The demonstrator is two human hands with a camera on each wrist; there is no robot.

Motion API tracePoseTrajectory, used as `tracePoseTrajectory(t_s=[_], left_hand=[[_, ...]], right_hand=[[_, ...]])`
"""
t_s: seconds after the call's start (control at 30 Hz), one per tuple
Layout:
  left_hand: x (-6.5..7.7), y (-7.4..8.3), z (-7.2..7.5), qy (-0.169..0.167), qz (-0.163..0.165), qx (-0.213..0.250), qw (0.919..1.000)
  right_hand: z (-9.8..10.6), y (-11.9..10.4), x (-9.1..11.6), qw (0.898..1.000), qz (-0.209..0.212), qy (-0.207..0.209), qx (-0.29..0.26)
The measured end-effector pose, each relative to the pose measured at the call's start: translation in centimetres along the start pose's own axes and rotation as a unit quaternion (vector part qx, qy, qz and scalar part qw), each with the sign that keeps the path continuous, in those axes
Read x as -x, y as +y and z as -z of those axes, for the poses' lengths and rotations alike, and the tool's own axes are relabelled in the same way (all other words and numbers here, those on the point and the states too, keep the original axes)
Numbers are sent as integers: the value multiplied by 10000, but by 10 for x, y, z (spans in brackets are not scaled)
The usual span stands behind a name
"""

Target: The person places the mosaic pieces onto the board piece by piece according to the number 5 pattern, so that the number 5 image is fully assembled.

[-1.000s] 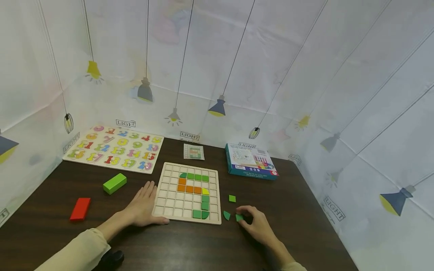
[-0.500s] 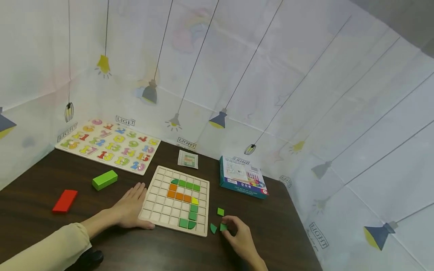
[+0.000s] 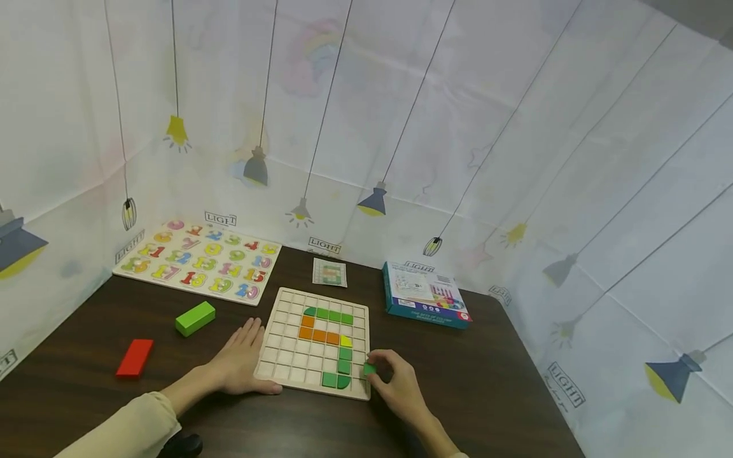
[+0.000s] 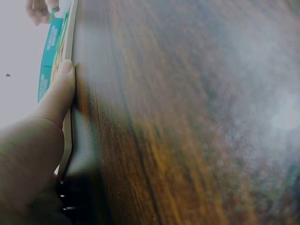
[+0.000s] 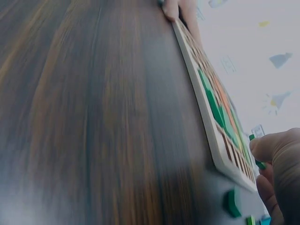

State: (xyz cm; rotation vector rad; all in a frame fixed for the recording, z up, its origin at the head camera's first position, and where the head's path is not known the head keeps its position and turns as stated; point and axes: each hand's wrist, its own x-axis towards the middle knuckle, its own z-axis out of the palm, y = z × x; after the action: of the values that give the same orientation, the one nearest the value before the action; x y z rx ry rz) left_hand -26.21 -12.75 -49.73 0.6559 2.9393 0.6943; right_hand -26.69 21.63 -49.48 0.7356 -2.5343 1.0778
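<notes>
My right hand (image 3: 399, 386) pinches a small green square tile (image 3: 369, 369) between thumb and fingertips, over the right edge of a wooden grid board (image 3: 284, 358). The right wrist view shows the held tile edge-on, above the board's rim. Green, orange and yellow tiles sit in the board's cells in a bent line. My left hand (image 3: 237, 361) lies flat on the table, fingers extended at the board's left edge and thumb against its near left corner. A loose green tile (image 5: 232, 203) lies on the table in the right wrist view; in the head view my right hand hides it.
Behind the board lies a small pattern card (image 3: 329, 273), with a blue-green box (image 3: 426, 294) to its right. A number puzzle board (image 3: 197, 262) is at the back left. A green block (image 3: 195, 319) and a red block (image 3: 135, 359) lie left of my left hand.
My right hand has picked the green square tile up off the table and carried it left to the board's right edge. My left hand stays in place; the head view has shifted.
</notes>
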Motion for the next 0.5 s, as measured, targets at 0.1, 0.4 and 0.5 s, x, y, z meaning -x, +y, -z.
tracePoseTrajectory(t_s=[0.1, 0.4, 0.5], left_hand=[[0, 0, -2, 9, 20, -21, 10000], [-1, -1, -4, 6, 56, -19, 10000], [-2, -1, -5, 24, 58, -26, 10000]], right_hand=[[-8, -5, -5, 9998, 195, -86, 14], [-33, -15, -14, 9979, 588, -193, -163], [-39, -19, -16, 9971, 675, -242, -254]])
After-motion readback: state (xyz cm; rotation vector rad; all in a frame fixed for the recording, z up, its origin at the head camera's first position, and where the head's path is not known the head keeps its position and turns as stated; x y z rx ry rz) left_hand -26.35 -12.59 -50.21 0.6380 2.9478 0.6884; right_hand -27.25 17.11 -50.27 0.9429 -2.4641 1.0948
